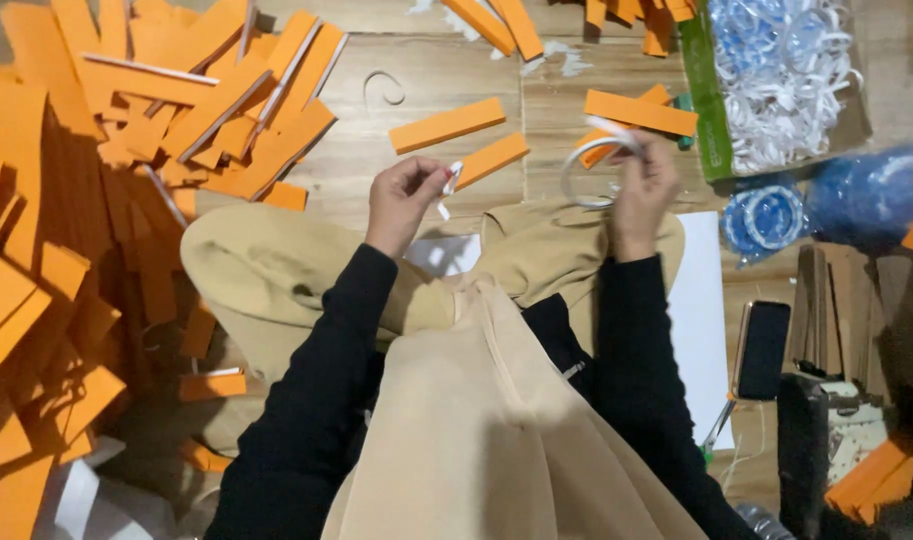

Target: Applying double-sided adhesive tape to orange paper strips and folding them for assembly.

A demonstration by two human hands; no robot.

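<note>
— Pinching a small white strip (451, 186), is that the left hand (405, 196)?

— Yes, its fingers are closed on the strip, which hangs just above the tan trousers (277, 270) at the person's knee. The right hand (645, 190) is closed too, gripping a white tape ring (589, 165) by its upper edge, with an orange strip (609, 140) held against it.

— And where do the two hands sit?

— Side by side but apart, over the knees, with bare wooden floor (417, 75) just beyond them.

— What lies on that floor nearby?

— Two loose orange pieces (449, 124) between the hands, a little further out. Another orange piece (641, 112) lies just past the right hand.

— Further out?

— A big heap of orange pieces (157, 100) fills the floor's left side. Toward the top right corner stands an open box (707, 120) full of white rings (777, 70), with blue-wrapped rolls (773, 218) just below it. A dark phone (763, 348) lies at the right, beside a white sheet (699, 310) that is partly under the right leg.
</note>
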